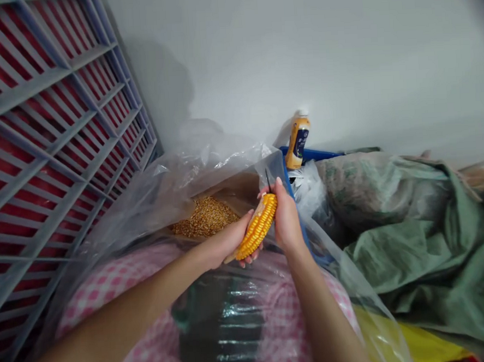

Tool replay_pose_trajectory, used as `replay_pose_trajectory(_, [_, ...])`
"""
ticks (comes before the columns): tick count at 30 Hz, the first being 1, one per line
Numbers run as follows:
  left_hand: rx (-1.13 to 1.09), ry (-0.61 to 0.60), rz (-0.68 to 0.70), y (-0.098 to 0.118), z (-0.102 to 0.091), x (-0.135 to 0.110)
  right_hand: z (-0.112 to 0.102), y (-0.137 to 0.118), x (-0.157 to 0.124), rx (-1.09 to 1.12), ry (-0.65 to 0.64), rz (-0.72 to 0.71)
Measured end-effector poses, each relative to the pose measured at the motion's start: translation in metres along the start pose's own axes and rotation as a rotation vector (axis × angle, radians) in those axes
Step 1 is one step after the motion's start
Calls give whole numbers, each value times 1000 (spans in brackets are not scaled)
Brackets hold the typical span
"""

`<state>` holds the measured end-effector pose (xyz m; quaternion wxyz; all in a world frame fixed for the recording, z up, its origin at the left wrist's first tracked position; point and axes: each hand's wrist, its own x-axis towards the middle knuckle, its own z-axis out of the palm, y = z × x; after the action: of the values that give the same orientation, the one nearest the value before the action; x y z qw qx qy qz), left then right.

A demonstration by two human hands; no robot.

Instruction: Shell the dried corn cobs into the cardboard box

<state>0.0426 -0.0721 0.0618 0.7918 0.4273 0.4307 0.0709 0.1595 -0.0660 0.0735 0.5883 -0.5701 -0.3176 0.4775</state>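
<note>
An ear of corn (pixel 258 229), full of yellow kernels with a pale bare strip near its upper end, lies tilted in my left hand (pixel 229 239). The fingers of that hand are wrapped beneath it. My right hand (pixel 287 216) is closed at the cob's upper right end. A thin dark rod (pixel 267 179) sticks up between its fingers; the rest of the rod is hidden. Below and beyond my hands, loose corn kernels (pixel 207 216) are heaped inside a large clear plastic bag (pixel 184 173), whose near side drapes over my lap.
A slatted plastic crate (pixel 70 131) with red behind it stands at the left. At the right are an orange-labelled bottle (pixel 297 142), a blue container edge (pixel 326 154), a stuffed sack (pixel 374 189) and green cloth (pixel 426 246). A white wall (pixel 299 46) rises behind.
</note>
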Motion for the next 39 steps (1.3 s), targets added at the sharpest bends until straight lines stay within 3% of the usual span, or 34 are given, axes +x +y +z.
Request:
replay_pose_trajectory(3, [214,231,99,1,-4,1,-10,-5,1,-144,-2,-11])
replay_pose_trajectory(6, [309,306,144,0,-8,-2,-12,-8,0,-117,-18,50])
replay_pose_trajectory(12, [334,313,237,0,-9,-6,-8,-9,-4,-72,-46,88])
replay_pose_trajectory(17, [214,190,225,-3,-6,-4,-6,-9,-7,-68,-25,84])
replay_pose_trajectory(21, [107,124,307,-7,-3,-3,-2,-8,-11,-44,-72,85])
replay_pose_trajectory(27, [127,177,445,-6,-4,0,1,-7,-14,-122,-103,38])
replay_pose_trajectory(33, [-87,103,368,-6,-4,4,1,-5,-14,-127,-136,37])
replay_pose_trajectory(39, [-224,154,265,4,-2,-4,-6,-12,-16,-216,-139,-81])
